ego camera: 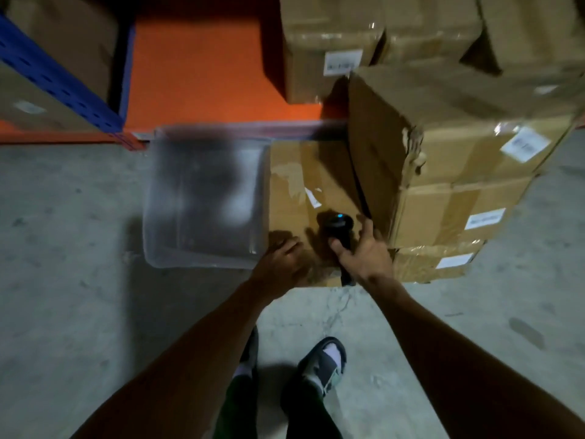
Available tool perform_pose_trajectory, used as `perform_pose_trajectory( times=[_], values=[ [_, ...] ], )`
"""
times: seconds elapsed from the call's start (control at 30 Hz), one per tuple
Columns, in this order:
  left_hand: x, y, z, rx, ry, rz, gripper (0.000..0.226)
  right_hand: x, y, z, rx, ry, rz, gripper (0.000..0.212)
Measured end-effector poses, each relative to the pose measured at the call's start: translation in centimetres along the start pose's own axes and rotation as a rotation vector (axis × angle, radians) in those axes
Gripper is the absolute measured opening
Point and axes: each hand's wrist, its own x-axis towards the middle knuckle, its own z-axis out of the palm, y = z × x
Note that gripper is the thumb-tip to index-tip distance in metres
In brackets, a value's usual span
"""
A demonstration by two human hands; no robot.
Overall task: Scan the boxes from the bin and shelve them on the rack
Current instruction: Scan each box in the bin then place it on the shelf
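Right hand point(364, 255) is gripping my black handheld scanner point(338, 229) over the brown cardboard box point(304, 185). Left hand point(281, 261) is resting flat, fingers relaxed, on that box's near edge beside the clear plastic bin point(202, 198).

Dim light — grey concrete floor point(79, 296), cracked and stained, below an orange-and-blue frame point(63, 74).

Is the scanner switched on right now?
Probably on: a small blue-green light glows on the scanner head, held in the right hand over the box.
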Motion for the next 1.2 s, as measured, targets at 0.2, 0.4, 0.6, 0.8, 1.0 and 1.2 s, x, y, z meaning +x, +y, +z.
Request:
perform_pose_trajectory(
  times=[0.2, 0.4, 0.6, 0.8, 1.0, 1.2],
  values=[
    [0.1, -3.2, 7.1, 0.098, 0.129, 0.121, 0.037, 4.0, 1.7, 4.4, 0.023, 0.037, -0.038, 0.089],
    [0.9, -2.8, 6.2, 0.006, 0.210, 0.008, 0.031, 4.0, 2.8, 3.1, 0.185, 0.058, -0.042, 0.077],
    [2.9, -5.3, -0.3, -0.015, 0.041, 0.045, 0.051, 1.8, 2.2, 0.3, 0.425, 0.078, -0.111, 0.072],
    [9.7, -5.5, -8.3, 0.020, 0.280, 0.020, 0.051, 0.0, 0.0, -1.3, 0.564, 0.193, -0.261, 0.069],
    [15.1, -3.4, -9.4, 0.119, 0.458, -0.044, 0.073, 1.1, -3.6, -3.3, 0.613, 0.336, -0.284, 0.069],
    [15.2, -6.7, -7.6, 0.005, 0.114, 0.030, 0.091, 0.9, -6.0, -4.4, 0.614, 0.381, -0.263, 0.055]
  ],
)
